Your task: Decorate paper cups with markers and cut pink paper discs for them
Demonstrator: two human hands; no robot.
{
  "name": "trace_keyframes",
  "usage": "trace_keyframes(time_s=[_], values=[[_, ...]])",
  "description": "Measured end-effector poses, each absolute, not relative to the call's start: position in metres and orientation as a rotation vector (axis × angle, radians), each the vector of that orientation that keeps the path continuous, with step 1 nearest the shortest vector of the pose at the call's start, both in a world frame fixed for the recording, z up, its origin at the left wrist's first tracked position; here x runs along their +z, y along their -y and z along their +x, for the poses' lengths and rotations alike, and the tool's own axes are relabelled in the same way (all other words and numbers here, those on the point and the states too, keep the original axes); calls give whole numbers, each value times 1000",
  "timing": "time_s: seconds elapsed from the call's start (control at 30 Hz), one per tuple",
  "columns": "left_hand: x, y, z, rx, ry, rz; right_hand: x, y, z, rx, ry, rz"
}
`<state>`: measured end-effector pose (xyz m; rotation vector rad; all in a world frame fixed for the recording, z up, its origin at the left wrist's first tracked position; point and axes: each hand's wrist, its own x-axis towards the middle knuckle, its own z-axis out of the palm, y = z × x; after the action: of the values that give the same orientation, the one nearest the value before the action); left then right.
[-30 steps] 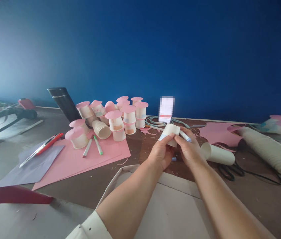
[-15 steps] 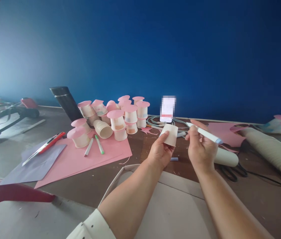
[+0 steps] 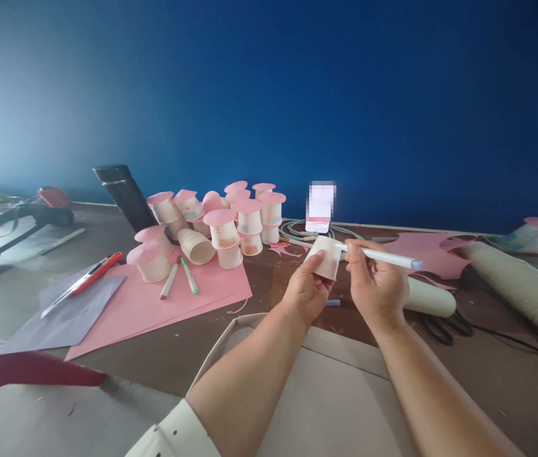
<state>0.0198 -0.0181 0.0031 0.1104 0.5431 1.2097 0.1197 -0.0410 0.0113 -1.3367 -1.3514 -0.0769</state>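
My left hand [image 3: 307, 291] is closed around a small white paper cup [image 3: 324, 256], held upside down above the brown table [image 3: 192, 355]. My right hand [image 3: 377, 285] pinches a white marker [image 3: 383, 257] with a light blue end; its tip rests against the cup's right side. A marker cap [image 3: 333, 303] lies on the table below the hands.
A cluster of paper cups topped with pink discs [image 3: 223, 219] stands on and behind a pink sheet [image 3: 154, 304] with two markers [image 3: 179, 278]. A red-handled cutter [image 3: 88, 275] lies on grey paper. A dark flask [image 3: 123, 193], cables [image 3: 297, 230], scissors [image 3: 444, 327], a lying cup [image 3: 428, 299] and a cup stack [image 3: 516, 285] surround the hands.
My right hand drew the marker away from the cup to the right, then brought its tip back against the cup. The left hand keeps its hold on the cup.
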Motion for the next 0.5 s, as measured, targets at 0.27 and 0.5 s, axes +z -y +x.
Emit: trace_keyframes(time_s=[0.27,0.5], values=[[2,19,20,1203,-551,137,11,40,119,-72,1348,-1336],[2,19,20,1195,-551,154,12,40,119,-101,1360,-1322]])
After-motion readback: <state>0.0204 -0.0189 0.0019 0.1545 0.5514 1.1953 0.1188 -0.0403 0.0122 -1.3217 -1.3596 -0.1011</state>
